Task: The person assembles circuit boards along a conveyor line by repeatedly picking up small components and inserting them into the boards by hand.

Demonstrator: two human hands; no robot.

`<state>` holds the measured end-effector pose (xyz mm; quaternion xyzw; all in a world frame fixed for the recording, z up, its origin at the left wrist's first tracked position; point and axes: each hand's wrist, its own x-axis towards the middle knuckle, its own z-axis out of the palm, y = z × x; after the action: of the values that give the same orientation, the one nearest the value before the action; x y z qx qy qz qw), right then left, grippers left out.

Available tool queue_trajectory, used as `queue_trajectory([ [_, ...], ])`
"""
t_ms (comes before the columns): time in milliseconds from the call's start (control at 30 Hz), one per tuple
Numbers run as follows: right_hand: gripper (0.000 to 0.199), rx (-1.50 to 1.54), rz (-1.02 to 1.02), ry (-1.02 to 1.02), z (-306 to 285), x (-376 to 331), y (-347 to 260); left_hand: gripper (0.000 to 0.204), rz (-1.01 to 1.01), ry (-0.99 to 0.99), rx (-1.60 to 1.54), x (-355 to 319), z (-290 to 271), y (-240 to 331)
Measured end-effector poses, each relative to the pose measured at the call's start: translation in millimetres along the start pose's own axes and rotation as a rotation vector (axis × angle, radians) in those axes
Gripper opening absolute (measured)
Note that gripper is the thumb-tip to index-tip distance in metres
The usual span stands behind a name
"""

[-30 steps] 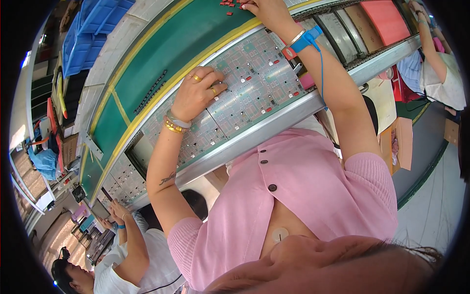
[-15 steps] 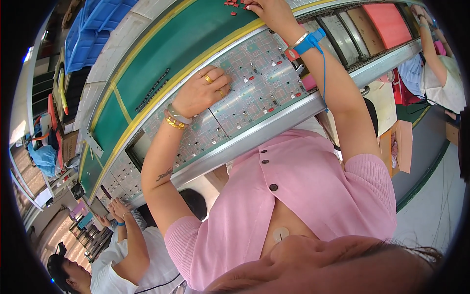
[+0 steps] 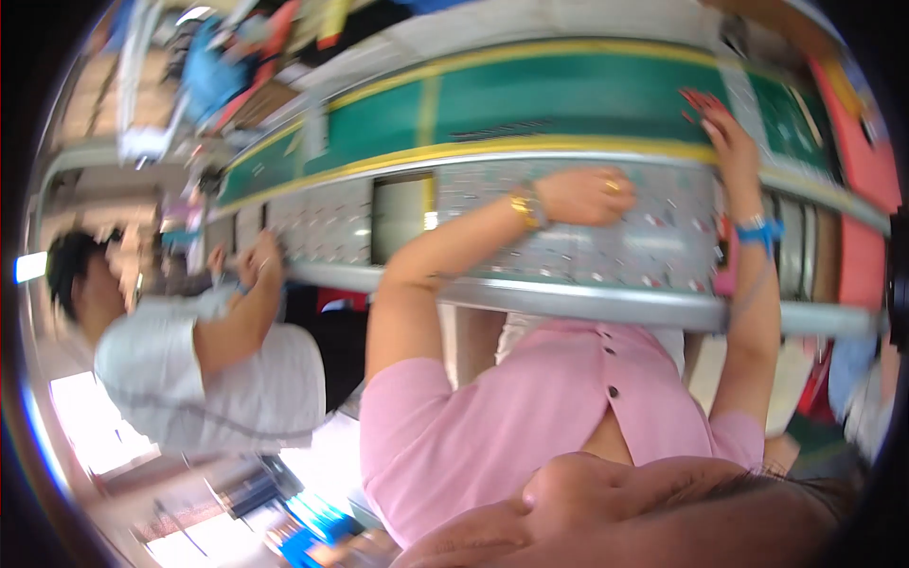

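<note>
My left hand, with gold rings and bracelets at the wrist, is over the populated circuit boards on the rail line. Its fingers are curled down, and whatever they may hold is hidden beneath them. On the green ledge beyond, my right hand reaches to a small pile of red parts. Its fingers are stretched out and look apart, though motion blurs them. A blue wrist strap with a cord circles that wrist.
A dark strip of parts lies on the green ledge. Metal rail runs along the near side. To the left, a co-worker in white has hands at the same line. A red-pink panel stands far right.
The view has swung left, bringing the co-worker and an opening between boards further in. My right hand stays by the red parts, its fingers now stretched out; my left remains over the boards.
</note>
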<state>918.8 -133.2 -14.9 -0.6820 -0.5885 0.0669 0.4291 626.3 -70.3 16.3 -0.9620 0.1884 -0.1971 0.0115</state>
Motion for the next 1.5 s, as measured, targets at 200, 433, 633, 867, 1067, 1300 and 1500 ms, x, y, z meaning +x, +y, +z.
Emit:
queue_trajectory([
  [200, 0.014, 0.197, 0.003, -0.335, -7, -58, -120, 0.008, 0.038, -0.028, 0.079, 5, 10, 8],
  [433, 0.012, 0.398, 0.148, -0.38, -20, -101, -103, 0.01, 0.015, 0.08, 0.191, 22, 21, 3],
  [633, 0.008, 0.524, 0.255, -0.503, -21, -135, -73, 0.009, 0.04, -0.013, 0.222, 33, 15, -3],
  [867, 0.006, 0.609, 0.304, -0.597, -9, -141, -76, 0.01, 0.105, -0.098, 0.287, 40, 9, -4],
  [1067, 0.006, 0.592, 0.315, -0.625, -13, -135, -78, 0.01, 0.187, -0.203, 0.312, 50, 5, -6],
  [1300, 0.009, 0.527, 0.298, -0.55, -18, -154, -63, 0.01, 0.132, -0.051, 0.193, 50, 16, 1],
  [1500, 0.01, 0.532, 0.301, -0.58, -12, -137, -105, 0.008, -0.099, -0.116, 0.097, 17, 13, 12],
])
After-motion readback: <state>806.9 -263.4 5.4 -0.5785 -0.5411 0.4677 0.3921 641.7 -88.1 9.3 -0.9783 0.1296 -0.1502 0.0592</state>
